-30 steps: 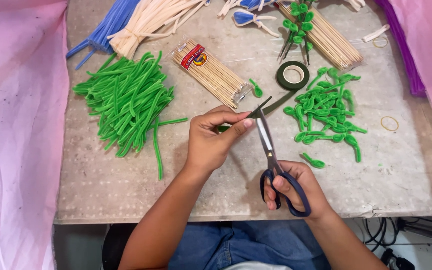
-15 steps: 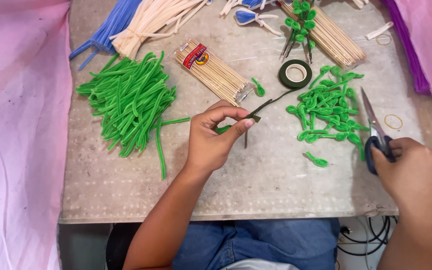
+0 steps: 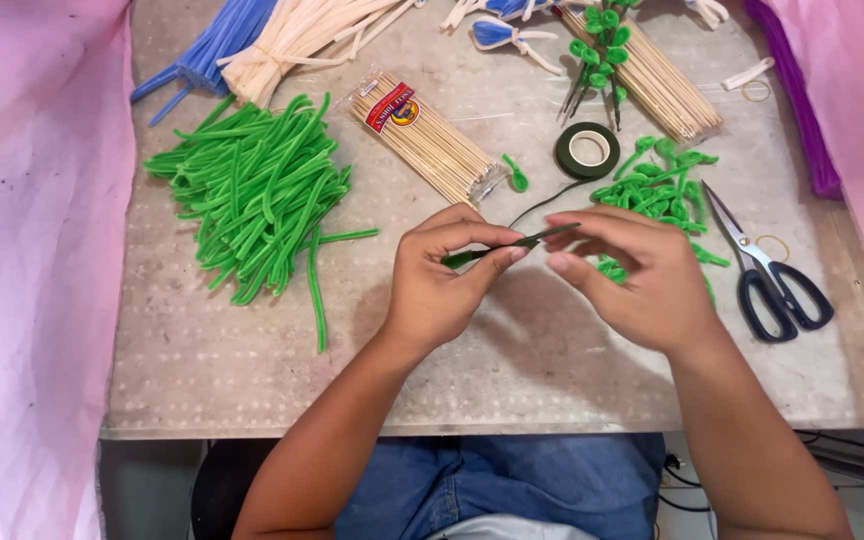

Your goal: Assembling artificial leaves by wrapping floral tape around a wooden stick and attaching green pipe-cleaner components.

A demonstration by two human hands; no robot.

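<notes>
Pinching a green-taped stick (image 3: 512, 243) between both hands' fingers (image 3: 472, 240) — clamped either end.

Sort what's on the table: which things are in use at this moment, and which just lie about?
In use: left hand, right hand, thin green stick, tape roll.
Lying about: scissors, green pipe cleaners, skewer packet, blue pipe cleaners.

Both my bare forearms come up from the near edge of the tabletop and angle inward. My left hand (image 3: 444, 280) sits just left of centre, fingers curled, thumb and forefinger pinched together. My right hand (image 3: 642, 280) faces it close by, palm down, fingertips (image 3: 559, 262) bent toward the left thumb.
</notes>
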